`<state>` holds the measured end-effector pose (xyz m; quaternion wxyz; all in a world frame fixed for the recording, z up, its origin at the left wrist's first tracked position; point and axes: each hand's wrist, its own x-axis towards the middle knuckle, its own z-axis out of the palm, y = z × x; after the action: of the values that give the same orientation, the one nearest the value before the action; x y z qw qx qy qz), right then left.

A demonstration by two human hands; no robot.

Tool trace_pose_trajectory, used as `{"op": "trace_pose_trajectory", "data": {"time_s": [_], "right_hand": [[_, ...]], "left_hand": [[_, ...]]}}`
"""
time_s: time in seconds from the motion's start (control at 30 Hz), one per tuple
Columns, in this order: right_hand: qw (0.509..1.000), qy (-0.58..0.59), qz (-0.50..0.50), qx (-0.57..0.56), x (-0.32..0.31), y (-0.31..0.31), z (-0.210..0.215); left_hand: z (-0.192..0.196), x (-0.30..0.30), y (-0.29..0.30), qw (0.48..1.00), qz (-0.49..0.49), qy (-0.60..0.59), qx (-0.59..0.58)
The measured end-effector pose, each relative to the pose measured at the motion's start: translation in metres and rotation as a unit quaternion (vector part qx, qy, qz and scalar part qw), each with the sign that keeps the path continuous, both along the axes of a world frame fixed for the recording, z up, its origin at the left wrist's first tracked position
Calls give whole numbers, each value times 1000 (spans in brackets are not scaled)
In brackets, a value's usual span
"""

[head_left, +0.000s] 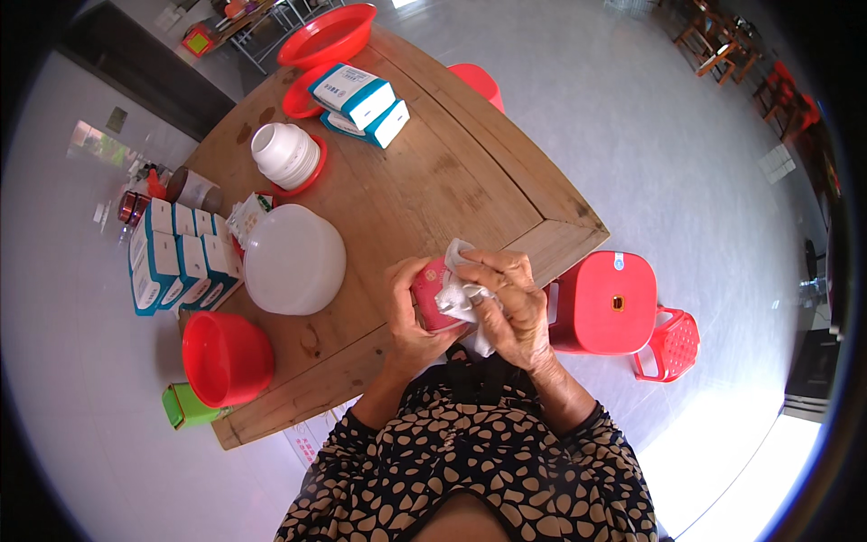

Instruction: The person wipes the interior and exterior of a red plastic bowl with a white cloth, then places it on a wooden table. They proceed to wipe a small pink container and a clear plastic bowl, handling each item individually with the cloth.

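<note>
Above the table's near edge, my left hand [406, 318] grips a small pinkish-red container [428, 291] with a faint pale pattern, its fingers curled round the side. Whether it is a cup or a tin I cannot tell, as both hands cover much of it. My right hand [511, 303] pinches a crumpled white tissue [457, 298] and presses it against the container's side and edge. One end of the tissue hangs down below the fingers.
On the wooden table [424, 194] stand stacked white bowls [284, 154], a translucent white round tub [294, 260], a red bucket [228, 359], teal-and-white boxes [185, 257], two more boxes [361, 101] and a red basin [327, 36]. Red stools [607, 303] stand to the right.
</note>
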<state>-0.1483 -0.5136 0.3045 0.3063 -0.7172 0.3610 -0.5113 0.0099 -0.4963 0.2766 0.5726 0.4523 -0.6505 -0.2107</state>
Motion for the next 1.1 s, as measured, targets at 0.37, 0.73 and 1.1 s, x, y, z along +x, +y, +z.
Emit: {"op": "trace_pose_trajectory", "data": {"time_s": [0.37, 0.73, 1.1], "right_hand": [[939, -284, 47, 187, 6, 9, -29], [994, -13, 95, -42, -8, -23, 21], [983, -127, 85, 102, 0, -25, 6]], "left_hand": [[5, 2, 1, 932, -34, 333, 138], [7, 3, 0, 961, -88, 220, 142], [5, 8, -4, 938, -96, 293, 156]]}}
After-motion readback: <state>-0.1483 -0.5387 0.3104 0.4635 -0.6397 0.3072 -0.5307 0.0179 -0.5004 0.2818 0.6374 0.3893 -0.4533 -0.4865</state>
